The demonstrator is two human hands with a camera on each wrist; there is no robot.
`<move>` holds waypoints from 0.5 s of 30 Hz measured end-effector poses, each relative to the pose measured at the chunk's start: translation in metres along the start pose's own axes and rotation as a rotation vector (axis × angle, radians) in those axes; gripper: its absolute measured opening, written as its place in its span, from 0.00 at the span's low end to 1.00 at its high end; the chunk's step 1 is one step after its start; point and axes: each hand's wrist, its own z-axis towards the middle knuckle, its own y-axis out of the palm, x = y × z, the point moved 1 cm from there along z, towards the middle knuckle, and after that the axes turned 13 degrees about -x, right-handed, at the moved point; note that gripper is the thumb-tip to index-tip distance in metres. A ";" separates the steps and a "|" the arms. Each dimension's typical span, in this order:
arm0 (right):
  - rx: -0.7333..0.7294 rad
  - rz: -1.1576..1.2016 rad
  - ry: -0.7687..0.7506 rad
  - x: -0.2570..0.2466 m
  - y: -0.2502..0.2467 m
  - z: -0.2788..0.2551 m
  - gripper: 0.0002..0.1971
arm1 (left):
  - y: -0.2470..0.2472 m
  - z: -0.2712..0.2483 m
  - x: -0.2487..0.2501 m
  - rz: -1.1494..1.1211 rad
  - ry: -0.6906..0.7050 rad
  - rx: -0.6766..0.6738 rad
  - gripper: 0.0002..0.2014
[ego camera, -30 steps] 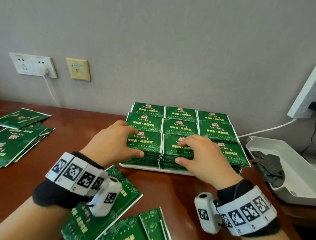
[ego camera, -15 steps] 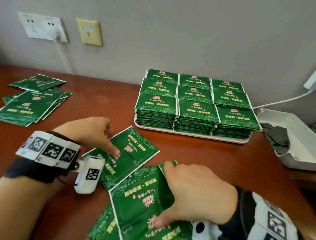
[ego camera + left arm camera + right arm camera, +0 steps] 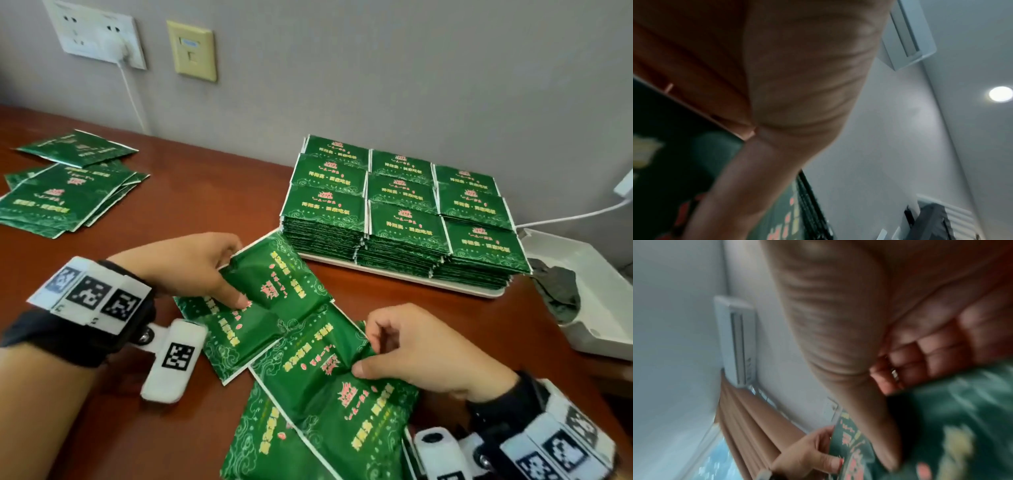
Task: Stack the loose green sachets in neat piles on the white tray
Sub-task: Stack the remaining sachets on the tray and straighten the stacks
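Note:
Nine neat piles of green sachets fill the white tray at the back right. Near me, my left hand pinches a loose green sachet by its left edge, thumb on top, fingers behind; the sachet is lifted and tilted. My right hand pinches a second loose sachet at its right edge. More sachets lie beneath it on the table. The right wrist view shows blurred fingers curled over a green sachet. The left wrist view shows a palm beside a dark sachet.
A loose heap of green sachets lies at the far left of the brown table. A white bin holding a dark cloth stands right of the tray. Wall sockets and a white cable are behind.
Both hands left the tray piles and came back to the near sachets. The left hand has lifted one sachet; the right hand now pinches another.

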 end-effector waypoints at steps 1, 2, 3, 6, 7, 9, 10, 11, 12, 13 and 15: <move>0.041 0.163 -0.074 0.008 0.001 -0.001 0.16 | 0.000 -0.002 0.001 -0.095 0.031 0.007 0.30; 0.072 0.345 -0.147 0.015 0.001 -0.003 0.15 | -0.001 -0.003 0.002 -0.200 0.063 0.009 0.34; 0.085 0.550 -0.206 0.022 0.002 -0.004 0.16 | 0.000 -0.006 0.006 -0.299 0.105 -0.004 0.36; 0.133 0.902 -0.302 0.036 -0.004 -0.007 0.25 | 0.001 -0.014 0.017 -0.337 0.264 -0.038 0.43; 0.160 0.930 -0.339 0.039 -0.005 -0.008 0.26 | 0.001 -0.015 0.017 -0.321 0.316 -0.067 0.43; 0.239 0.921 -0.432 0.042 -0.008 -0.008 0.22 | 0.001 -0.018 0.017 -0.271 0.400 -0.120 0.39; 0.291 0.898 -0.481 0.043 -0.010 -0.008 0.20 | 0.001 -0.018 0.016 -0.213 0.422 -0.103 0.37; 0.354 0.864 -0.531 0.044 -0.011 -0.010 0.21 | 0.001 -0.017 0.016 -0.158 0.439 -0.063 0.34; 0.427 0.822 -0.575 0.046 -0.012 -0.012 0.23 | 0.002 -0.016 0.016 -0.126 0.467 -0.019 0.33; 0.502 0.784 -0.613 0.047 -0.014 -0.014 0.24 | 0.003 -0.016 0.018 -0.123 0.502 0.023 0.32; 0.594 0.747 -0.671 0.047 -0.018 -0.019 0.21 | 0.006 -0.013 0.020 -0.155 0.577 0.095 0.29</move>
